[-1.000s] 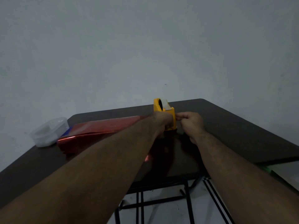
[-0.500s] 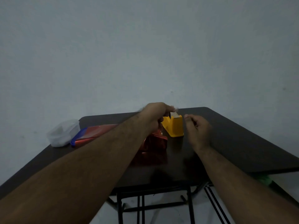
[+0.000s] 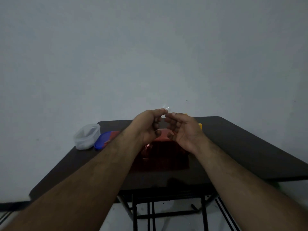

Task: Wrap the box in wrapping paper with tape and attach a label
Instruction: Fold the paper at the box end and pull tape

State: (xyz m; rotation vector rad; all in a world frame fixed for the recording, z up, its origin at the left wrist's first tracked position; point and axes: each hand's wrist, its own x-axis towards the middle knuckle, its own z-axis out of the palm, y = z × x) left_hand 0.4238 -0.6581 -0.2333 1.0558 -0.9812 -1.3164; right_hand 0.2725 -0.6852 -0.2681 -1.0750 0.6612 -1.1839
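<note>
Tape piece [image 3: 166,108], thin and clear, pinched by left hand [image 3: 148,125].

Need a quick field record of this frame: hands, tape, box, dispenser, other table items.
left hand: raised above the table, pinches a strip of clear tape at its fingertips
right hand: raised beside the left, fingers loosely curled, fingertips close to the tape; contact unclear
box: on the table below the hands, in shiny red wrapping paper
tape dispenser: yellow, mostly hidden behind the right hand
clear container: far left of the table, blue lid beside it
label: not visible
</note>
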